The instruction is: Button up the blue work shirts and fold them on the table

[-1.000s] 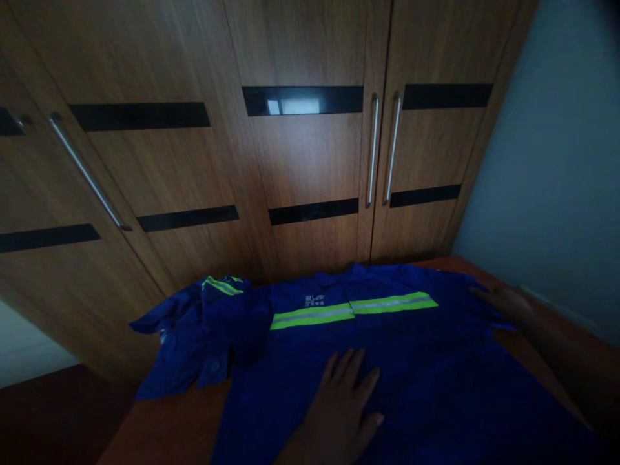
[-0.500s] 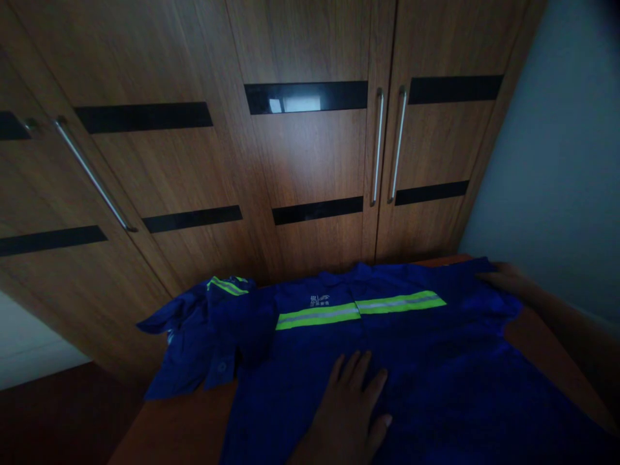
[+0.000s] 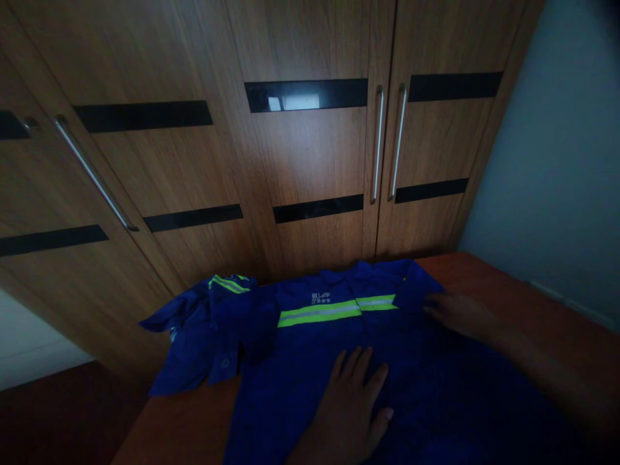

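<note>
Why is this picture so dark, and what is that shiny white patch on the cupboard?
Head view: dim room, so the hands look shadowy; only the jacket's yellow stripe stands out. The white patch is glare on a glossy black strip. The cupboard's straight edges lean, from lens distortion.

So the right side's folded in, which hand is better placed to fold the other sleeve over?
Probably the left hand: it lies flat on the blue work shirt, nearer the bunched sleeve at the table's left edge. The right hand rests on the opposite folded side.
</note>
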{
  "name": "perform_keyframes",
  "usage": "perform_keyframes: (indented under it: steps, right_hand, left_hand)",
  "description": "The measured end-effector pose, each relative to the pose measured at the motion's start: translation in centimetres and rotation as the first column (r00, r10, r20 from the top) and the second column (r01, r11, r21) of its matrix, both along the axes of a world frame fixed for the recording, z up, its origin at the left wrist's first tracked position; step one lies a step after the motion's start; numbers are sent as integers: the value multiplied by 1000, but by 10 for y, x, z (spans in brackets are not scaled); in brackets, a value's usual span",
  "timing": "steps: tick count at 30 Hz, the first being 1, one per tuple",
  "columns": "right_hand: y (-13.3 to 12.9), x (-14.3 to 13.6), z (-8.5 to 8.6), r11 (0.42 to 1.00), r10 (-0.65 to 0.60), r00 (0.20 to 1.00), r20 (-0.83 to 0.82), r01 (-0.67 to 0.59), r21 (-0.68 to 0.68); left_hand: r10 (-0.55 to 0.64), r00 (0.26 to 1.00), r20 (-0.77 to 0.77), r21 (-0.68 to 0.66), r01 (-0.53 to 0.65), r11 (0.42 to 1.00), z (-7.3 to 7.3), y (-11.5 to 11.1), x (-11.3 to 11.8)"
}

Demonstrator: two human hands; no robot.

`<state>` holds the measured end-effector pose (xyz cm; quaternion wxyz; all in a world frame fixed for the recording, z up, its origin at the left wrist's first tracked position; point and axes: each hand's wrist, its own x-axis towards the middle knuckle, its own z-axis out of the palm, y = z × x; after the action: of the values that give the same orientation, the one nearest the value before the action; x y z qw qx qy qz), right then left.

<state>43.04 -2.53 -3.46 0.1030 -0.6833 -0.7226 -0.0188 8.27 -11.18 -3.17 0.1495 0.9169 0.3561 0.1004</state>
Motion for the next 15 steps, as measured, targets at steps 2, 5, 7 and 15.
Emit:
perform_keyframes:
  steps: [2, 5, 7, 15]
  right_hand:
    - [6, 10, -2, 1000, -1, 1000, 0, 1, -21]
    - [10, 22, -19, 999, 23, 1000, -11, -23, 32]
    - [9, 26, -39, 999, 24, 1000, 0, -24, 45]
    - [7, 32, -72, 999, 32, 999, 40, -32, 14]
  left_hand:
    - [-3, 1000, -3, -10, 3, 1000, 1, 0, 0]
    - [-8, 1000, -8, -16, 8, 1000, 2, 0, -1]
    - [-8, 1000, -7, -14, 8, 1000, 3, 0, -1]
    - [18, 998, 60, -77, -14, 997, 4, 0, 0]
